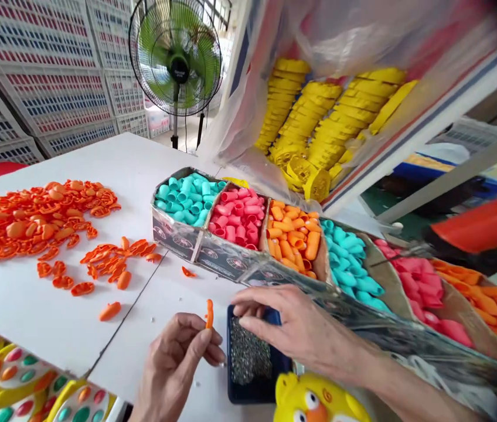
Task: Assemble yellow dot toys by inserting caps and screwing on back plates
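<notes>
My left hand (180,357) pinches a small, slim orange plastic piece (209,313) upright between thumb and fingers, above the white tabletop. Over the far end of a dark blue tray (251,394), my right hand (290,325) hovers with fingers loosely bent and the thumb apart from them; nothing shows in it. Many tiny grey, shiny pieces (248,354), too small to name, fill the tray. Just below the right forearm sits a yellow toy with big eyes (319,401). Loose orange shell pieces (110,312) lie to the left.
A large heap of orange parts (41,214) covers the table's left side. Behind the tray, a sectioned cardboard box (231,261) holds teal, pink and orange parts. Beyond are a plastic-lined box of yellow parts (332,117), a fan (178,67) and stacked crates (46,64).
</notes>
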Tool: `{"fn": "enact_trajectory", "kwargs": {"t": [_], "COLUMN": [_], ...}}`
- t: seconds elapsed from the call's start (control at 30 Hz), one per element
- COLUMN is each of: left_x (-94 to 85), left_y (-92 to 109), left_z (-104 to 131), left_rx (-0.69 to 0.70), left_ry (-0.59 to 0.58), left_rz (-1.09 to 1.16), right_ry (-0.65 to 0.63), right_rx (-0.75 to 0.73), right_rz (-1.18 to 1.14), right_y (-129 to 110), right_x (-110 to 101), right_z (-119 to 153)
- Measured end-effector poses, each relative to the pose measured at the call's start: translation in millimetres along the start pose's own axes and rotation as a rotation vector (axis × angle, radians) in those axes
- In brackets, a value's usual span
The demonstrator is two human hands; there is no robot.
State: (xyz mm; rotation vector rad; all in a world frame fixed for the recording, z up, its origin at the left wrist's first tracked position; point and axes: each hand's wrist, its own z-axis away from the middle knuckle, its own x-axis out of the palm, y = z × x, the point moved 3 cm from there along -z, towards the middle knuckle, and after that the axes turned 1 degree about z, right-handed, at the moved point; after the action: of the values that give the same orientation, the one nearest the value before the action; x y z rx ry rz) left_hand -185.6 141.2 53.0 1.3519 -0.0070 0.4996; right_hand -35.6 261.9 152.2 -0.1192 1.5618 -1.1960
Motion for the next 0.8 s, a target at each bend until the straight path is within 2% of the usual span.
{"fn": "enact_trajectory", "kwargs": {"t": [0.13, 0.27, 0.4, 0.5, 0.57, 0.6, 0.67, 0.73, 0.8], "left_x": [23.8, 47.8, 73.7, 89.5, 94.6, 94.9, 94.0, 96.0, 98.3], "left_y": [0, 8, 16, 11, 3, -2, -11, -22, -31], "left_z": [36, 86, 133, 157, 162, 162, 155, 143, 128], "left_rx": [-0.038, -0.079, -0.076, -0.034, 0.057, 0.150, 0.360, 0.463, 0.535], "left_ry": [-0.117, -0.155, -0.168, -0.183, -0.175, -0.128, 0.010, 0.042, 0.047], "left_rz": [0.098, 0.220, 0.244, 0.136, -0.044, -0.174, -0.449, -0.652, -0.756], "right_ry": [0.059, 0.082, 0.217, 0.347, 0.442, 0.503, 0.589, 0.618, 0.623], "right_rx": [-0.189, -0.314, -0.377, -0.494, -0.448, -0.402, -0.213, -0.102, -0.068], "right_rz": [0.044, 0.050, 0.087, 0.192, 0.245, 0.245, 0.185, 0.122, 0.087], "right_y": [-16, -36, -48, -40, -21, -9, 18, 40, 53], "right_x": [14, 16, 21, 29, 30, 27, 17, 5, -4], "right_z": [32, 91, 154, 197, 220, 230, 242, 247, 246]}}
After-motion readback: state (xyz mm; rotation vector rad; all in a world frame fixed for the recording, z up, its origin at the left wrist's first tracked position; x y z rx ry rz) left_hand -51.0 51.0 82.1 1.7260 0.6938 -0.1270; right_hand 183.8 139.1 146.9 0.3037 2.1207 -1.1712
